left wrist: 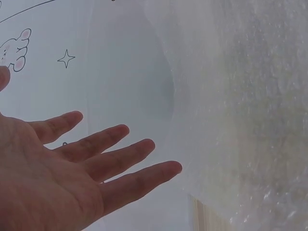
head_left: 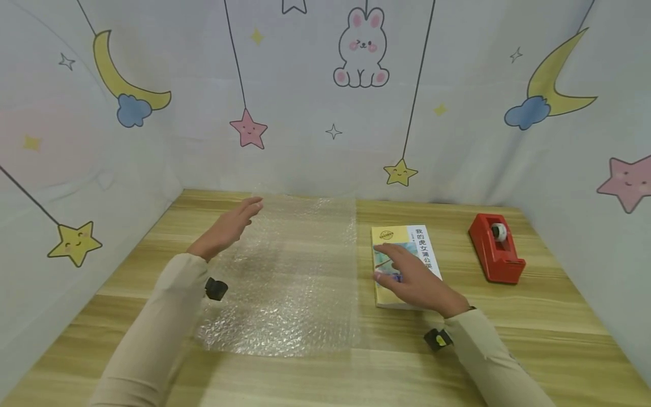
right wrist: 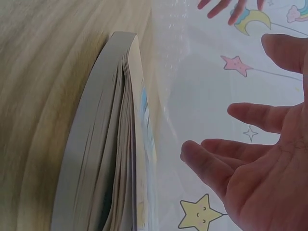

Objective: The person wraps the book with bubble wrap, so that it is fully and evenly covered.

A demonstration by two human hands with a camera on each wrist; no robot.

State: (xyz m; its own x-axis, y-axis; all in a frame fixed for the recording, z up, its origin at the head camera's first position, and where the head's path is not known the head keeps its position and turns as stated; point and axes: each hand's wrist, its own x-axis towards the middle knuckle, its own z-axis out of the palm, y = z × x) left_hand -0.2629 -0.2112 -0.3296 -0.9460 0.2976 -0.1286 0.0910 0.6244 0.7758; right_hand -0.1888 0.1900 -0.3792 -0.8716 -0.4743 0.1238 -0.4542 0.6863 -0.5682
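Left hand (head_left: 227, 228): spread wide, near bubble wrap (head_left: 292, 277)
Right hand (head_left: 414, 280): spread wide, above paperback (head_left: 399, 234)
Bubble wrap: flat on wood-grain table (head_left: 407, 353)
Paperback: right of wrap
Red tape dispenser (head_left: 495, 255): right of paperback

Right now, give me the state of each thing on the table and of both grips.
Bubble wrap: spread out, unfolded.
Book: closed, lying cover up, pages slightly gapped.
Tape dispenser: upright, loaded with a tape roll.
Left grip: open, empty.
Right grip: fingers spread, empty, above the book.
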